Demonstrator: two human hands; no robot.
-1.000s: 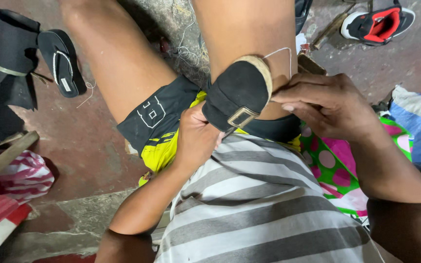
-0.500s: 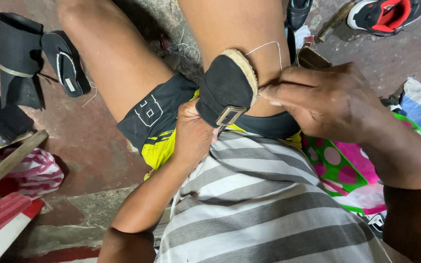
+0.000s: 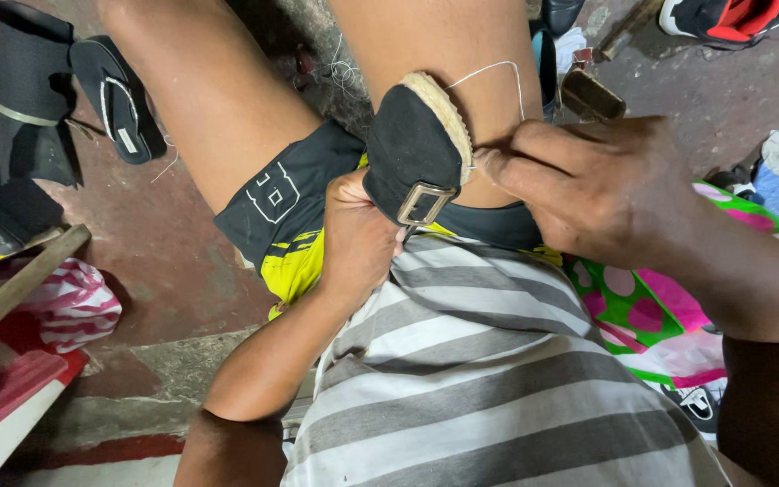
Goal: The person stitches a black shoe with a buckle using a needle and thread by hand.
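The black suede shoe with a pale woven-fibre sole rim and a square metal buckle (image 3: 421,158) sits wedged between the person's bare thighs, sole edge turned up and to the right, just above the hem of the grey-and-white striped shirt (image 3: 489,379). The left hand (image 3: 358,239) is closed around the shoe's lower end from beneath, fingers curled out of sight under it, steadying it against the lap. The right hand (image 3: 592,189) presses against the sole rim with thumb and forefinger pinched together on a thin white thread (image 3: 498,68), which loops up from the rim and back down to the fingertips; whether a needle is held there cannot be told. Judging by that taut loop, the stitching of sole to upper is under way at this spot on the rim; how much of the edge is already sewn is hidden on the far side.

Around the work, going down in size: a pink-and-green spotted cloth (image 3: 642,311) under the right forearm, an upright black rubber sheet (image 3: 24,90) on the reddish floor at far left, a black flip-flop sandal (image 3: 114,99) beside it, and a wooden stick (image 3: 20,284) lying lower left (all well apart from the hands). A brown brush-like wooden block (image 3: 592,95) lies just beyond the right knuckles, near enough to catch the thread on a long pull.
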